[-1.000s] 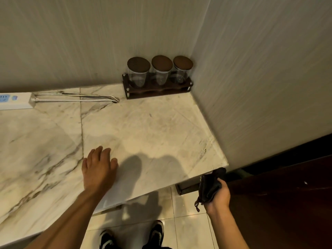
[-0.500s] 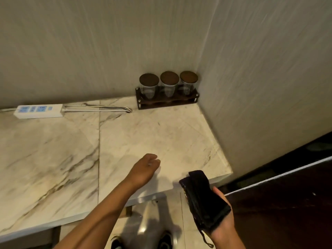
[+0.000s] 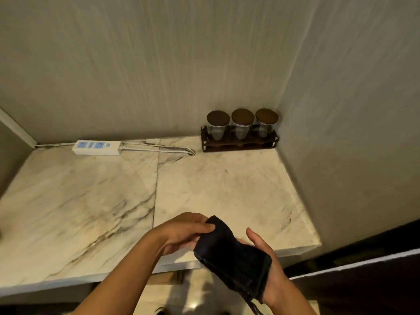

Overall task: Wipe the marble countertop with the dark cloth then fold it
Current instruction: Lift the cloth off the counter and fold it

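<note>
The dark cloth [image 3: 234, 258] is bunched between both hands above the front edge of the marble countertop [image 3: 91, 201]. My left hand [image 3: 181, 233] pinches the cloth's upper end between thumb and fingers. The lower part of the cloth lies across the palm of my right hand [image 3: 270, 269], whose fingers curl up around it. A thin loop of the cloth dangles below that hand. The countertop is pale with dark veins and a seam down its middle.
A dark rack with three lidded glass jars [image 3: 241, 130] stands in the back right corner. A white power strip [image 3: 97, 147] with its cable lies along the back wall. Walls close the back and right sides. Tiled floor [image 3: 193, 296] shows below the counter edge.
My left hand has left the countertop and taken hold of the cloth's upper end. My right hand has risen with the cloth from beside the counter edge to in front of me.
</note>
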Available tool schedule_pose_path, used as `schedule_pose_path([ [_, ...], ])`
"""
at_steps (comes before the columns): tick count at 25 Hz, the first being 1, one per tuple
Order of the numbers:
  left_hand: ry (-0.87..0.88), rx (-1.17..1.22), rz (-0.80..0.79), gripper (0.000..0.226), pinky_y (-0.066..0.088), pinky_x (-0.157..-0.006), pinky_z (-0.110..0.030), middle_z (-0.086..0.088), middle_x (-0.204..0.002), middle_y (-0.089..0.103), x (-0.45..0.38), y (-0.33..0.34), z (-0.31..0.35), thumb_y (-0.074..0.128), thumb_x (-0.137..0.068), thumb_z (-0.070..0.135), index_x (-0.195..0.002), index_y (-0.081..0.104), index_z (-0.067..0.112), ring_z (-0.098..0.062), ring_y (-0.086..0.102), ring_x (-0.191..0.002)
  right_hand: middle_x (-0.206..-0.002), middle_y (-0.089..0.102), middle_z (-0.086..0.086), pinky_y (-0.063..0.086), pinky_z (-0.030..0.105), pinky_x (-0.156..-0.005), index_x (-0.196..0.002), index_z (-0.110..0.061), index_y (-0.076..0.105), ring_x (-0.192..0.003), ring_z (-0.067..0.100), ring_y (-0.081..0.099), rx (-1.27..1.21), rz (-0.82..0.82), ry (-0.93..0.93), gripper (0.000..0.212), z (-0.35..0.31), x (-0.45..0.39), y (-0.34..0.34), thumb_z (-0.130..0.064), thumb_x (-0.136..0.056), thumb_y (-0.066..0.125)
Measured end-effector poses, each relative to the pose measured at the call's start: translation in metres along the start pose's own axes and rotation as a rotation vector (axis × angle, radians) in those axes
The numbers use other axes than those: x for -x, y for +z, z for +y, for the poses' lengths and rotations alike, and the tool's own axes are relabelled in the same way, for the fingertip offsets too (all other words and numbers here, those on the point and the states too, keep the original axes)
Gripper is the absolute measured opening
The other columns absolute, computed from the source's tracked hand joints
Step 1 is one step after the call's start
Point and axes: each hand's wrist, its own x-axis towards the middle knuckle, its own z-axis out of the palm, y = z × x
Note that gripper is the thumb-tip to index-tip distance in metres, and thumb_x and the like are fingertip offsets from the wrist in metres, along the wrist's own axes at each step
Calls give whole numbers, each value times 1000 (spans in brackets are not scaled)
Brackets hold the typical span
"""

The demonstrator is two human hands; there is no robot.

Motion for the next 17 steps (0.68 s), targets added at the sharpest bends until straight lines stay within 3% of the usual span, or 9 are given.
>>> schedule_pose_path([
  [4, 23, 141, 113, 14, 49, -72, -27, -9, -85, 66, 30, -36, -28, 68, -83, 10, -95, 61, 8, -18, 61, -79, -132, 54, 31, 39, 54, -105, -126, 4, 58, -117, 45, 55, 70, -24, 67, 65, 19, -25, 22, -49, -88, 55],
  [9, -24, 295, 333, 12, 55, -63, -27, -10, -85, 69, 71, -84, -73, 64, -85, 8, -98, 62, 8, -17, 65, -73, -125, 63, 23, 51, 46, -88, -120, -4, 66, -112, 40, 62, 267, 71, 137, 66, 49, -67, 34, -59, -90, 44],
  [13, -30, 460, 469, 15, 54, -78, -38, -15, -93, 71, 97, -119, -112, 62, -86, 7, -101, 61, 5, -27, 65, -84, -115, 69, 19, 50, 47, -94, -114, -6, 68, -107, 35, 65, 500, 124, 139, 41, 67, -104, 59, -34, -85, 61],
  [15, -15, 561, 506, 22, 53, -89, -45, -19, -104, 72, 103, -130, -128, 62, -87, 8, -108, 62, 2, -33, 68, -95, -109, 71, 18, 51, 43, -90, -115, -4, 66, -105, 34, 64, 645, 169, 114, 32, 68, -127, 74, -20, -88, 62],
  [17, -3, 601, 518, 26, 55, -89, -46, -19, -109, 71, 108, -142, -139, 62, -88, 16, -110, 64, 4, -33, 69, -99, -93, 73, 12, 56, 34, -78, -114, -6, 66, -91, 24, 67, 789, 160, 59, 24, 68, -151, 94, -9, -92, 56],
])
